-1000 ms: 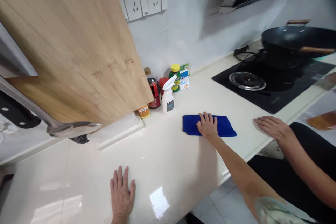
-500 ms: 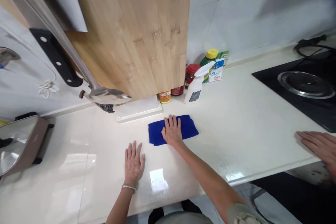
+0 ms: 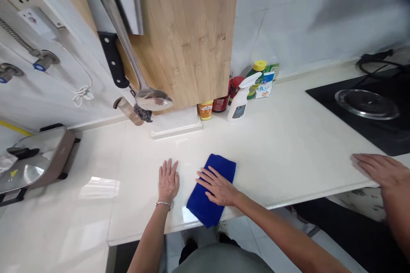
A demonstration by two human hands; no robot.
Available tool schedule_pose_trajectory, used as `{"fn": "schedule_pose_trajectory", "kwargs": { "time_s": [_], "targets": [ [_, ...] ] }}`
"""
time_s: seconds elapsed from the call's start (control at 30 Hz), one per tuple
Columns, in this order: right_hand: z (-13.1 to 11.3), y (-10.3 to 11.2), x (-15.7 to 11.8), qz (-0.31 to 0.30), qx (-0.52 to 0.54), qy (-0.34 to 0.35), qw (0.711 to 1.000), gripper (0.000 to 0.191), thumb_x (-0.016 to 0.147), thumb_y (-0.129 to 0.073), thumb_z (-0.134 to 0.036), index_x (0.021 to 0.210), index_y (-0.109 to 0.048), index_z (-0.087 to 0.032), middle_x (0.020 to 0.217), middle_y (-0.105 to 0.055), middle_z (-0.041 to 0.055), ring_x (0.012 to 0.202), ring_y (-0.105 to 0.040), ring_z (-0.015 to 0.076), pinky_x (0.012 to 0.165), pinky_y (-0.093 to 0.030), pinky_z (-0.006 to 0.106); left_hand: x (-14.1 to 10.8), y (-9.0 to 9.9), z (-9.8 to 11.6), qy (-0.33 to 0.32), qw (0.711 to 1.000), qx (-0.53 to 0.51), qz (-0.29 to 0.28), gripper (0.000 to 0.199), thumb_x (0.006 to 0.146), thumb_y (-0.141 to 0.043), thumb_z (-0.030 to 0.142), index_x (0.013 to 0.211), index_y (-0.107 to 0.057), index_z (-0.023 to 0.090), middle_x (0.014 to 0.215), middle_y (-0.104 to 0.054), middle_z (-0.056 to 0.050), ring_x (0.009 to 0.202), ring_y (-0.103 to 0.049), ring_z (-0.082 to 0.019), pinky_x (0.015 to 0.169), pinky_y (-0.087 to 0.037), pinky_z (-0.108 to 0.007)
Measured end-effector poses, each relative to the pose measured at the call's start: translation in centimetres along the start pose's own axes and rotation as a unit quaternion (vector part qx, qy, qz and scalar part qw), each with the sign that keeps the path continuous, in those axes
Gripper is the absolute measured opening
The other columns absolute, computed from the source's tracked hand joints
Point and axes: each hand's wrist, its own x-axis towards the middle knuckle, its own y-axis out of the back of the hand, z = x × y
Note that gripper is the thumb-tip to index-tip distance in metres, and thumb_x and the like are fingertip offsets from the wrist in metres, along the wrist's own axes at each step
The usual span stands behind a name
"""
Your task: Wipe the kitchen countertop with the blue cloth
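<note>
A folded blue cloth (image 3: 205, 204) lies slantwise on the white countertop (image 3: 282, 149), its near corner reaching over the front edge. My right hand (image 3: 219, 187) rests flat on the cloth with fingers spread, pressing it from above rather than gripping it. To the left of the cloth, my left hand (image 3: 168, 181) lies palm down on the bare counter, fingers stretched out and holding nothing. A bracelet circles the left wrist. Behind the cloth, near the wall, stands a white spray bottle (image 3: 238, 104).
Jars (image 3: 221, 103) and a salt packet (image 3: 266, 85) stand by the wall. A cutting board (image 3: 188, 34) with a hanging ladle (image 3: 153, 99) and knife (image 3: 113, 59) juts over the counter. An electric pan (image 3: 41, 162) sits left, a black cooktop (image 3: 368, 123) right. Another person's hand (image 3: 382, 168) rests at the right edge.
My right hand and the cloth have moved toward the front edge, and the cloth has turned from lying crosswise to slanting. My left hand stays flat on the counter. The view has shifted.
</note>
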Motion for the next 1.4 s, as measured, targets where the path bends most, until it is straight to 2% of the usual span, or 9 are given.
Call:
{"fn": "schedule_pose_trajectory", "kwargs": {
  "time_s": [0.17, 0.3, 0.4, 0.5, 0.6, 0.8, 1.0, 1.23, 1.4],
  "targets": [
    [1.1, 1.9, -7.1, -0.033, -0.024, -0.021, 0.999, 0.068, 0.094, -0.045, -0.034, 0.156, -0.018, -0.025, 0.162, -0.023, 0.0056, 0.150, -0.018, 0.0246, 0.124, -0.018, 0.056, -0.1, -0.2, -0.1, 0.005, 1.000, -0.024, 0.010, 0.051, 0.098, -0.036, 0.024, 0.148, -0.044, 0.023, 0.160, -0.035, -0.009, 0.152, -0.020, -0.030, 0.122, -0.022, -0.058],
    [1.8, 1.3, -12.2, 0.025, -0.090, -0.171, 0.981, 0.076, 0.095, -0.044, -0.048, 0.157, -0.014, -0.018, 0.164, -0.014, 0.0120, 0.151, -0.013, 0.0293, 0.123, -0.017, 0.058, -0.3, -0.4, -0.3, 0.001, 0.999, -0.047, 0.013, 0.051, 0.098, -0.037, 0.025, 0.148, -0.045, 0.021, 0.160, -0.034, -0.011, 0.152, -0.019, -0.032, 0.122, -0.021, -0.059],
    [1.6, -0.9, -13.4, 0.089, -0.096, -0.320, 0.938, 0.075, 0.095, -0.039, -0.058, 0.156, -0.021, -0.017, 0.164, -0.013, 0.0139, 0.151, -0.011, 0.0332, 0.121, -0.019, 0.062, -0.5, -0.5, -0.9, -0.016, 0.997, -0.074, 0.002, 0.052, 0.096, -0.043, 0.026, 0.147, -0.046, 0.017, 0.161, -0.032, -0.014, 0.152, -0.016, -0.033, 0.122, -0.019, -0.060],
    [0.7, -3.4, -11.6, 0.156, -0.067, -0.458, 0.872, 0.064, 0.099, -0.022, -0.055, 0.151, -0.032, -0.020, 0.161, -0.025, 0.0144, 0.149, -0.018, 0.0345, 0.117, -0.023, 0.067, -0.9, -0.1, -2.8, -0.046, 0.992, -0.117, -0.033, 0.052, 0.095, -0.043, 0.028, 0.146, -0.045, 0.016, 0.159, -0.036, -0.014, 0.151, -0.021, -0.029, 0.122, -0.023, -0.057],
    [-1.1, -5.0, -8.3, 0.189, -0.109, -0.502, 0.837, 0.071, 0.097, -0.025, -0.054, 0.151, -0.029, -0.008, 0.159, -0.023, 0.0228, 0.149, -0.013, 0.0396, 0.116, -0.020, 0.069, -1.9, 1.1, -6.7, -0.057, 0.989, -0.129, -0.035, 0.050, 0.099, -0.037, 0.031, 0.146, -0.044, 0.016, 0.157, -0.039, -0.014, 0.151, -0.023, -0.025, 0.122, -0.024, -0.054],
    [-7.0, -5.8, -4.6, 0.117, -0.184, -0.373, 0.902, 0.074, 0.094, -0.039, -0.042, 0.154, -0.018, -0.004, 0.163, -0.007, 0.0221, 0.150, -0.006, 0.0394, 0.120, -0.017, 0.064, -6.5, 5.3, -17.9, 0.012, 0.995, -0.090, 0.033, 0.050, 0.100, -0.034, 0.035, 0.144, -0.047, 0.014, 0.156, -0.039, -0.016, 0.151, -0.021, -0.028, 0.124, -0.020, -0.054],
    [-13.0, -7.8, 0.4, 0.094, -0.190, -0.361, 0.908, 0.078, 0.094, -0.043, -0.044, 0.154, -0.017, -0.004, 0.163, 0.000, 0.0219, 0.150, -0.004, 0.0407, 0.120, -0.016, 0.063, -11.0, 8.0, -25.6, 0.076, 0.992, -0.068, 0.080, 0.053, 0.101, -0.034, 0.040, 0.146, -0.043, 0.014, 0.158, -0.037, -0.018, 0.152, -0.018, -0.031, 0.124, -0.018, -0.057],
    [-19.0, -10.0, 7.3, 0.065, -0.153, -0.333, 0.928, 0.083, 0.092, -0.047, -0.048, 0.155, -0.017, -0.003, 0.163, 0.003, 0.0224, 0.150, 0.000, 0.0422, 0.121, -0.012, 0.063, -12.6, 7.7, -27.8, 0.077, 0.987, -0.096, 0.106, 0.052, 0.102, -0.035, 0.037, 0.149, -0.039, 0.017, 0.158, -0.035, -0.018, 0.152, -0.018, -0.032, 0.123, -0.020, -0.061],
    [-21.8, -10.6, 11.1, 0.029, -0.117, -0.303, 0.945, 0.086, 0.092, -0.047, -0.049, 0.155, -0.011, -0.004, 0.162, 0.003, 0.0226, 0.149, 0.003, 0.0431, 0.121, -0.009, 0.065, -11.7, 7.8, -25.1, -0.023, 0.979, -0.151, 0.132, 0.057, 0.101, -0.040, 0.028, 0.156, -0.025, 0.027, 0.161, -0.032, -0.012, 0.153, -0.016, -0.030, 0.121, -0.025, -0.062]
  ]
}}
